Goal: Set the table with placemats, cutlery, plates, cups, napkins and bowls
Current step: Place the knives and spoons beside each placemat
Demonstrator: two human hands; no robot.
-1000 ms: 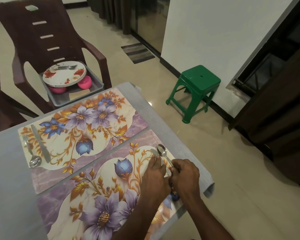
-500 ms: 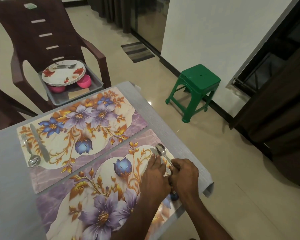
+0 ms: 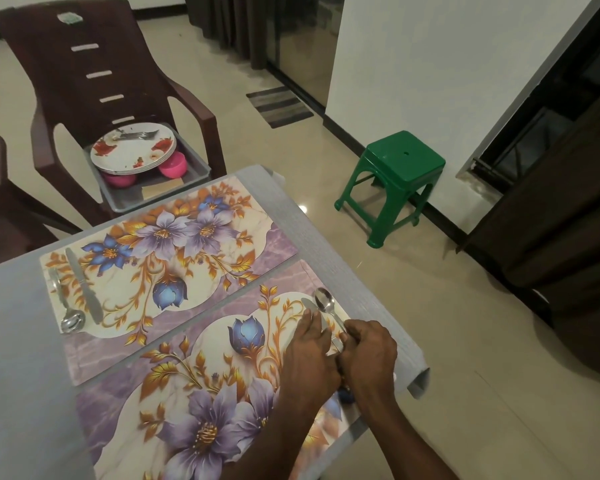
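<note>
While both hands meet, spoon lies flat.

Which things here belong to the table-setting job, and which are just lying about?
Job: two floral placemats; steel spoon and knife under both hands; stacked white plates; pink bowls.
Lying about: green plastic stool; striped doormat.

Dim, warm indoor light, a small glare spot on the floor, wide-angle bending at edges.
</note>
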